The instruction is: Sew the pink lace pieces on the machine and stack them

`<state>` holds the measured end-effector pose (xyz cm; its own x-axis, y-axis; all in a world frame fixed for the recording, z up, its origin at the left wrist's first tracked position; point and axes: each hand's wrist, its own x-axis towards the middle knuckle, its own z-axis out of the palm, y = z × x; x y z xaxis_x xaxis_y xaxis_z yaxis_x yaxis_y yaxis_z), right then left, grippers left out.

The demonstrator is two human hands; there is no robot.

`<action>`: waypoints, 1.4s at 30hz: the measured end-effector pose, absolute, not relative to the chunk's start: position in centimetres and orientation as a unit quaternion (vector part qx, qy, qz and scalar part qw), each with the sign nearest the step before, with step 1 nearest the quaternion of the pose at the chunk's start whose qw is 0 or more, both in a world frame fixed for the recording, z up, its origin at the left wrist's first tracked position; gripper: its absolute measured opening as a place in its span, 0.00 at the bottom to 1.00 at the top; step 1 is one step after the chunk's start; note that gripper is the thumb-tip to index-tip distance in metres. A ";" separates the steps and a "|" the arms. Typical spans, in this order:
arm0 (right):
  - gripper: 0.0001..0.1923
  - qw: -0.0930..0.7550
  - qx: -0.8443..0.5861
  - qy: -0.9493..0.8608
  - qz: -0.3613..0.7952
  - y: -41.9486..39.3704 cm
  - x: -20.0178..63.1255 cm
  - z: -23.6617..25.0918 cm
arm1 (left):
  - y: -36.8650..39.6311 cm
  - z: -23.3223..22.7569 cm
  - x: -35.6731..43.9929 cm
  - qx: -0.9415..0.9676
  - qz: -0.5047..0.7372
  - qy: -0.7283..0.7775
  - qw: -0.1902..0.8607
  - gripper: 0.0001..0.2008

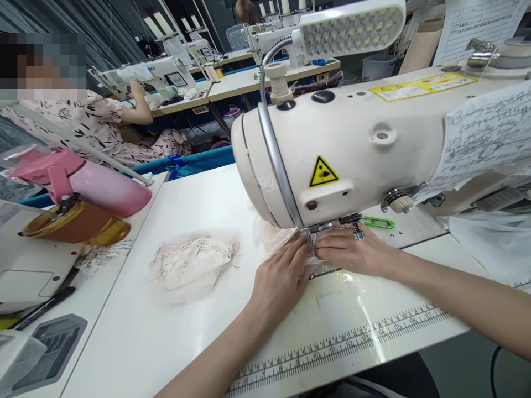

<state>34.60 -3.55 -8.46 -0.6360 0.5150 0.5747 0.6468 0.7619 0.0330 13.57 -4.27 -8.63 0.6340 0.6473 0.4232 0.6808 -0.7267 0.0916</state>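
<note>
White table [174, 337] bears sewing machine [352, 149], fabric pile [193, 265], printed ruler [344, 345].

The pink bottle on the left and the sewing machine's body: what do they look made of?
The pink bottle looks like glossy coated metal or plastic; its smooth side shows a soft sheen. The sewing machine body seems to be cream-painted cast metal, judging by its hard, rounded, semi-gloss shell.

Sewing machine head [352, 149] overhangs; white table [199, 342] leftward lies open.
</note>
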 end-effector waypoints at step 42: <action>0.16 0.212 -0.365 -0.886 -0.190 -3.4 35.1 -8.8 | -3.4 -8.7 13.3 -0.939 -0.193 -0.271 0.085 0.17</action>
